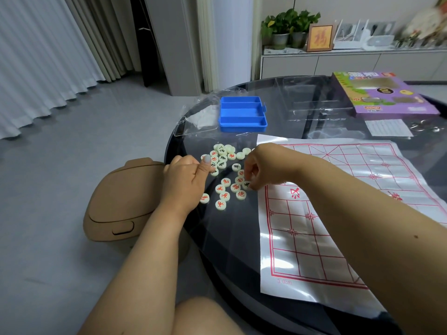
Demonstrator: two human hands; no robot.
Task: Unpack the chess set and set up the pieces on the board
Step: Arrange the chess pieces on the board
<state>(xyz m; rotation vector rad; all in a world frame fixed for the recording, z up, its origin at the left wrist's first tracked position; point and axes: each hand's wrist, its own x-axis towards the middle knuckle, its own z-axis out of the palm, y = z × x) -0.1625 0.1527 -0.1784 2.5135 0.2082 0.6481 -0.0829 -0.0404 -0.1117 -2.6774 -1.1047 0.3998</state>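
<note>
Several round cream chess pieces (225,180) with red or black characters lie scattered on the dark glass table (217,238), left of the paper board. The white board (338,213) with its red grid lies flat on the right. My right hand (261,170) reaches across and pinches a black-marked piece (246,184) at the board's left edge. My left hand (186,180) rests at the table's left rim with its fingers curled and thumb up; whether it holds a piece is hidden. The blue plastic case (243,114) sits open and empty behind the pieces.
A clear plastic bag (193,119) lies left of the blue case. A purple game box (382,95), a clear tray (314,102) and a paper sheet (388,128) lie at the back right. A tan bin (121,201) stands on the floor by the table's left edge.
</note>
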